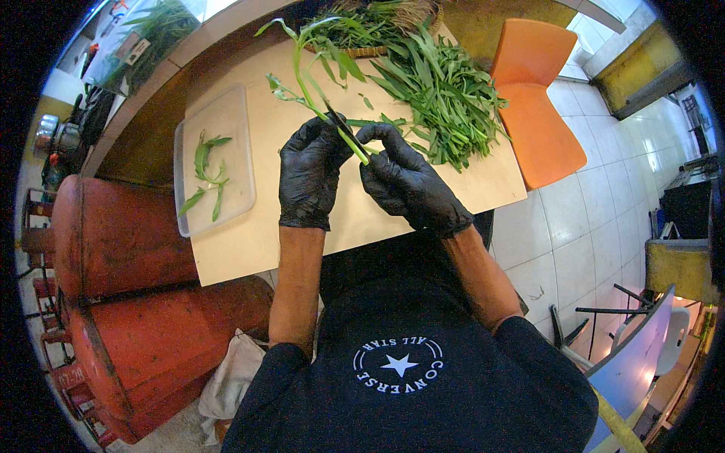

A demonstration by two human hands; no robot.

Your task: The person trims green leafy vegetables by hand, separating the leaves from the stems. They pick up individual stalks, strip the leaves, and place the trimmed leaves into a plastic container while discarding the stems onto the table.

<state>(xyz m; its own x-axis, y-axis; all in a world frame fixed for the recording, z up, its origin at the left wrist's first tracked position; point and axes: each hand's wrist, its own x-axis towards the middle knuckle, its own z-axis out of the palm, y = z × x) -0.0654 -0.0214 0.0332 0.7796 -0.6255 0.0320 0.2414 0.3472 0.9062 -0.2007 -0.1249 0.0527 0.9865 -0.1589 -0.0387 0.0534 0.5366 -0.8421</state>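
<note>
Both hands wear black gloves and meet over the table (362,218). My left hand (310,170) pinches a stalk of leafy greens (308,93), likely water spinach, its leafy top pointing away from me. At the stalk's pale cut end, the fingers of my right hand (405,178) close on the stem. A dark narrow strip runs along the stalk between the hands; whether it is a blade cannot be told. To the right lies a big heap of the same greens (447,102). A shallow clear plastic container (241,170) on the left holds a few leafy sprigs (209,170).
Behind the heap, a woven basket (371,52) bears more greens with roots. An orange chair (538,107) stands against the table's right side. Red padded seats (164,340) fill the left, with a pale cloth (235,374) nearby. White floor tiles (572,215) show at right.
</note>
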